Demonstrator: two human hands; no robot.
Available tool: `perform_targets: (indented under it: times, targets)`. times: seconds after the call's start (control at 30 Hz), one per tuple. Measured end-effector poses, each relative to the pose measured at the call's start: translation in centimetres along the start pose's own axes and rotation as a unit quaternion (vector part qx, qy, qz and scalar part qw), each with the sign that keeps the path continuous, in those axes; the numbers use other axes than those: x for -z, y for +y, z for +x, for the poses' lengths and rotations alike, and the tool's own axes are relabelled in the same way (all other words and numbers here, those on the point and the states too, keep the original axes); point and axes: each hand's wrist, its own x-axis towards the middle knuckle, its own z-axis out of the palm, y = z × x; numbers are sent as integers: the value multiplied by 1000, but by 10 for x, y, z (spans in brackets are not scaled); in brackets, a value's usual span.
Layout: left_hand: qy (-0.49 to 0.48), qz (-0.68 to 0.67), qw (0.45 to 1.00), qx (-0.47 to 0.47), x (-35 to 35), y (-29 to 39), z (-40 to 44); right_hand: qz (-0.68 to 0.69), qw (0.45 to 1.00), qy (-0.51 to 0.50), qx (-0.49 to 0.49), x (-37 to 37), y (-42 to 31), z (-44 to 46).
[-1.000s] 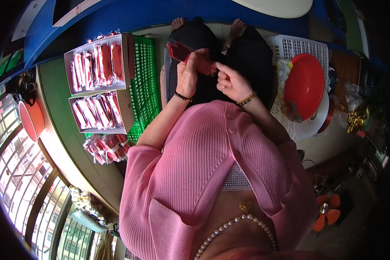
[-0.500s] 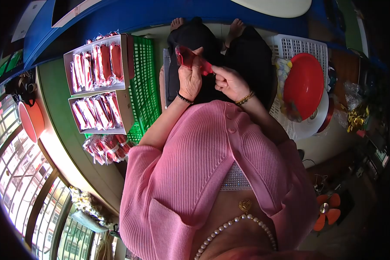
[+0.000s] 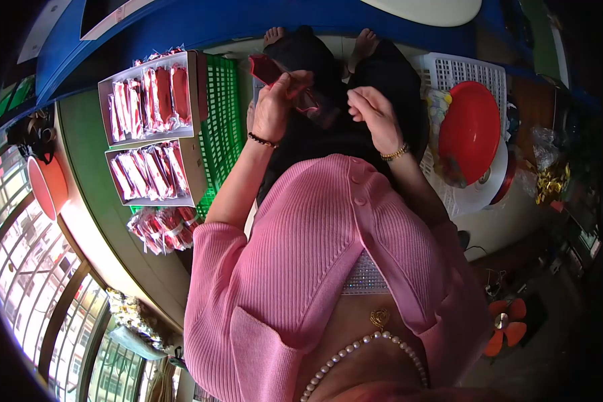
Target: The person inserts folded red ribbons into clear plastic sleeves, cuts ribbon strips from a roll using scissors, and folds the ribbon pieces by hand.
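My left hand (image 3: 273,110) is closed on a red packet (image 3: 264,69), which sticks out above the thumb toward the upper left. Clear film with a thin reddish edge hangs from the packet on the right side, over my dark trousers (image 3: 308,50). What the packet contains cannot be made out. Apart from it, my right hand (image 3: 376,117) hovers over the lap on the right. Its fingers are curled together toward the thumb, and whether anything small is between them is hidden.
To the left, two boxes (image 3: 197,94) hold rows of red items in clear wrappers, beside a green crate (image 3: 222,127). More wrapped items (image 3: 164,229) lie below. A red basin (image 3: 472,134) sits by a white basket (image 3: 472,65) at right.
My left hand has moved left with the red packet. My right hand has pulled away from it to the right, and clear film now shows between the hands.
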Motion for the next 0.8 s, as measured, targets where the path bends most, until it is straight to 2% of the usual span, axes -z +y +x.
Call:
perform_targets:
  times: [0.03, 0.1, 0.17, 0.2, 0.27, 0.33, 0.43, 0.53, 0.6, 0.67, 0.7, 0.77, 0.8]
  targets:
    - [-26, -48, 998, 16, -2, -2, 2, -17, 1000, 23, -6, -3, -2, 2]
    - [-53, -96, 993, 32, -4, -3, 5, -16, 996, -70, -45, -10, -12, 5]
    - [-88, -110, 985, 100, -3, -1, 5, 18, 983, -168, -68, -12, -5, 14]
    - [-108, -115, 982, 106, 0, -1, 7, 16, 983, -171, -68, -15, 0, 15]
    - [-89, -131, 981, 112, 2, 0, 5, 96, 981, -153, -69, -22, 5, 17]
    - [-73, -145, 979, 122, 5, 3, -2, 98, 983, -136, -69, -26, 6, 21]
    - [-74, -21, 978, 192, 16, 4, -16, 99, 987, -98, -79, -33, 14, 30]
    - [-46, 36, 976, 208, 20, -6, -25, 82, 987, -93, -98, -41, 21, 31]
    - [-20, 21, 975, 219, 24, -8, -25, 66, 987, -103, -104, -45, 28, 33]
    - [-31, 13, 974, 223, 29, -13, -22, -78, 994, -19, 77, -46, 39, 34]
    - [-31, 12, 974, 224, 28, -12, -22, -79, 994, -19, 76, -44, 35, 31]
    - [-40, 14, 972, 231, 26, -8, -20, -252, 932, -3, 262, -37, 14, 21]
    - [-42, 14, 972, 232, 26, -9, -20, -269, 913, -32, 305, -36, 6, 16]
